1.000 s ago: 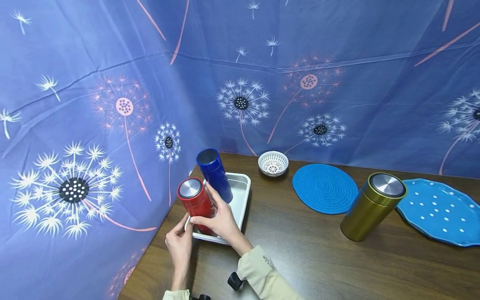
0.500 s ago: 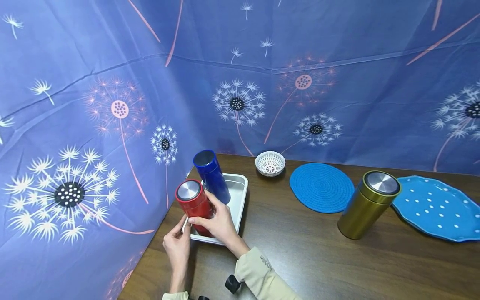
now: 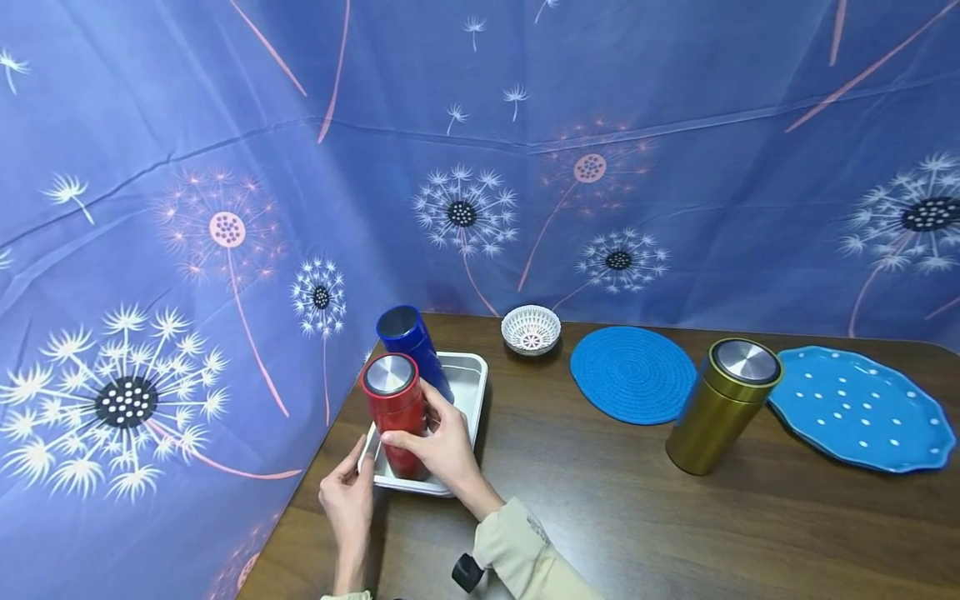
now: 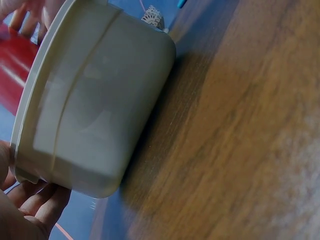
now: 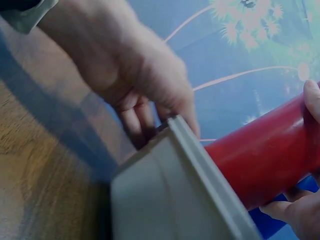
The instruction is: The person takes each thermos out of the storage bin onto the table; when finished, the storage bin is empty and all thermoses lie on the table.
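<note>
"What do we see, largest first?"

"Blue dandelion-print cloth point(image 3: 360, 217) behind a wooden table point(image 3: 592, 508), and on that a white tray point(image 3: 471, 375)."

"And in it?"

"We find a red bottle point(image 3: 396, 408) near the front, its base within the walls, a blue bottle point(image 3: 417, 343) just behind."

"The hands?"

"We see the right hand point(image 3: 448, 446) curled round the red bottle, thumb and fingers parted to its width; the left hand point(image 3: 348, 496) pinches the tray's near-left corner."

Draped corner, room type unclear: wooden table point(image 3: 600, 508), dandelion-print cloth point(image 3: 667, 183) hung along 2 sides.
</note>
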`<action>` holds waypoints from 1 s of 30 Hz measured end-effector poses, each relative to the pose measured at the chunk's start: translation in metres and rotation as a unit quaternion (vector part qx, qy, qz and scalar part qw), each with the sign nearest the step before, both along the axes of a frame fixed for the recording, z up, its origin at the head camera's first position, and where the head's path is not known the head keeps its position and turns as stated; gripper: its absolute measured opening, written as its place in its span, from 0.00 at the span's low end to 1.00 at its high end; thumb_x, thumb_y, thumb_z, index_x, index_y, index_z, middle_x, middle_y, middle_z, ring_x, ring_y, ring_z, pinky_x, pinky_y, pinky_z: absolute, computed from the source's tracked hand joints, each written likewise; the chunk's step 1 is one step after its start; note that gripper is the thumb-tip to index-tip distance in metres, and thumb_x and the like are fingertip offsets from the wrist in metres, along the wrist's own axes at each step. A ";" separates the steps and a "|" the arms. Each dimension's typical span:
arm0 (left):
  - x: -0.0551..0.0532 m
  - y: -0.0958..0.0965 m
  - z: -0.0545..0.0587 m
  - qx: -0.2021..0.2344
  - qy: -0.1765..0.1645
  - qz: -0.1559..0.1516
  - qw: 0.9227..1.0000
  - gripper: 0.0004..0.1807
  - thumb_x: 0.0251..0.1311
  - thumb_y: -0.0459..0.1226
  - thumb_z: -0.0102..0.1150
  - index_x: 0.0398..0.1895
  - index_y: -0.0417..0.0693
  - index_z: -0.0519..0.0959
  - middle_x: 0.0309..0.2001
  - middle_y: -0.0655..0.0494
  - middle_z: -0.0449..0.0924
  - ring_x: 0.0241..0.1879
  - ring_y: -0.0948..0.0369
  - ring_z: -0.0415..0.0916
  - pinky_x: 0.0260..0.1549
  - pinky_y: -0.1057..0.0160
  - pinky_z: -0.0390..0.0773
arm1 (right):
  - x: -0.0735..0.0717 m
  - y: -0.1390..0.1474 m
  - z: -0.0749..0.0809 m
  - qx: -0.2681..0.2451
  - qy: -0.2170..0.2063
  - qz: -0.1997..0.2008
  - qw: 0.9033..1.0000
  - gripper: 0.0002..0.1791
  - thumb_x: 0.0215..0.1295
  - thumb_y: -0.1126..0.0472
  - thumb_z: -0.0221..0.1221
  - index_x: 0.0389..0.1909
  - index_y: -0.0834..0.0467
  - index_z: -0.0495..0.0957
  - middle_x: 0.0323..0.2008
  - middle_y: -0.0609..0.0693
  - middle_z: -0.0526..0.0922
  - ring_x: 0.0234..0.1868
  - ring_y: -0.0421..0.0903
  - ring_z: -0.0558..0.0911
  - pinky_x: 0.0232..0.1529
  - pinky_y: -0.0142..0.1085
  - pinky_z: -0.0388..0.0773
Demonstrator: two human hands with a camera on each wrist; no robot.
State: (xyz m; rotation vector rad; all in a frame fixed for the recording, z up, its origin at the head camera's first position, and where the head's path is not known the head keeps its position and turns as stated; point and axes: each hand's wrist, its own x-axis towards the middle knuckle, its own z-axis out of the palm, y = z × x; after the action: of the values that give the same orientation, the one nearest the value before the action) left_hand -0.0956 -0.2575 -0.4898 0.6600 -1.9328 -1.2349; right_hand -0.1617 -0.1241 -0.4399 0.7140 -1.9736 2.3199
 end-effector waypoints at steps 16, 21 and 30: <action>0.002 -0.001 -0.003 -0.023 0.007 -0.005 1.000 0.16 0.54 0.24 0.58 0.46 0.38 0.85 0.41 0.39 0.84 0.26 0.83 0.70 0.26 0.83 0.69 | 0.008 0.043 0.042 -0.082 0.013 -0.026 0.996 0.33 0.47 0.54 0.76 0.56 0.56 0.77 0.45 0.54 0.85 0.42 0.42 0.82 0.41 0.34 0.80; 0.002 -0.001 -0.003 -0.004 0.019 -0.016 1.000 0.17 0.54 0.23 0.56 0.47 0.37 0.84 0.44 0.38 0.82 0.34 0.86 0.73 0.31 0.84 0.71 | 0.008 0.059 0.051 -0.117 0.035 -0.039 0.992 0.34 0.47 0.55 0.76 0.56 0.59 0.76 0.46 0.58 0.84 0.44 0.45 0.82 0.44 0.36 0.81; 0.004 -0.001 -0.001 0.021 0.027 -0.039 0.999 0.16 0.56 0.23 0.56 0.49 0.36 0.83 0.46 0.36 0.80 0.36 0.86 0.73 0.32 0.84 0.72 | 0.005 0.095 0.058 -0.124 0.038 -0.102 0.986 0.34 0.47 0.63 0.75 0.58 0.59 0.75 0.48 0.56 0.83 0.46 0.47 0.83 0.46 0.39 0.81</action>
State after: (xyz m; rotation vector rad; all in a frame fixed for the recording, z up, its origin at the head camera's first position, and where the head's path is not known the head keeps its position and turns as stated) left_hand -0.0915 -0.2589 -0.4906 0.5718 -1.9081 -1.3308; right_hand -0.1568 -0.0290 -0.3822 0.5466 -1.6041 2.3193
